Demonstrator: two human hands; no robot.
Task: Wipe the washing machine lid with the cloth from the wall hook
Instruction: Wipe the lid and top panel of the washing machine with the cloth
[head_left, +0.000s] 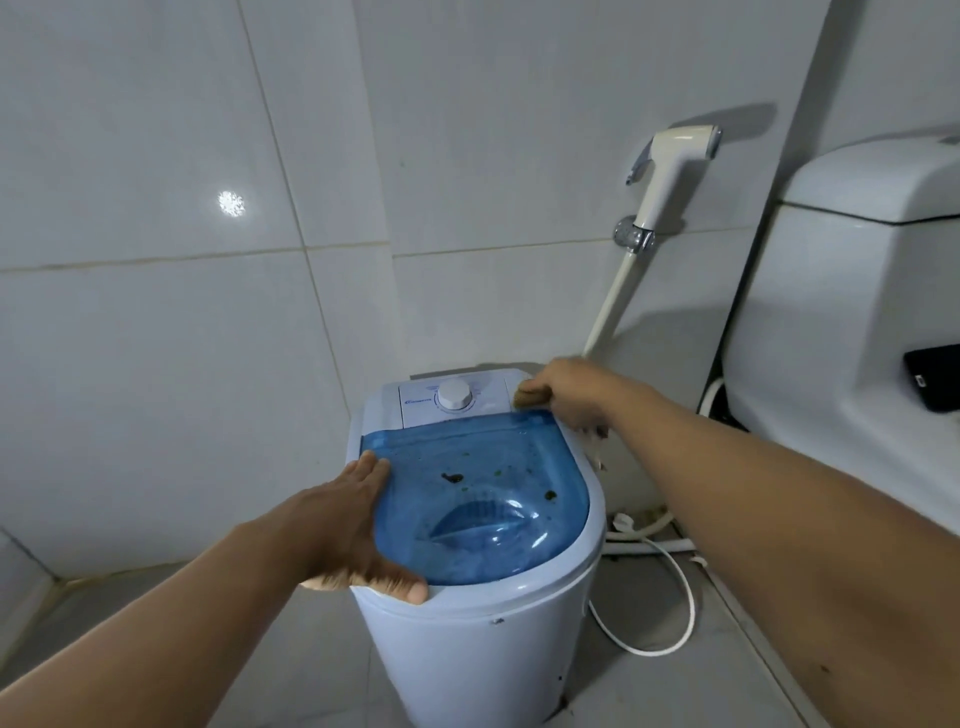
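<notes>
A small white washing machine (483, 649) stands on the floor in the middle of the view. Its see-through blue lid (478, 499) is down and carries dark spots near the centre. My left hand (363, 530) lies flat on the lid's left edge, fingers spread, thumb on the front rim. My right hand (571, 392) is at the lid's back right corner, closed around a small brownish cloth (531, 396) that touches the white control panel beside the round dial (454, 396). Most of the cloth is hidden in the fist.
A bidet sprayer (670, 166) with its hose hangs on the tiled wall behind the machine. A white toilet tank (857, 291) stands at the right. A white cable (675, 592) and hoses lie on the floor to the machine's right.
</notes>
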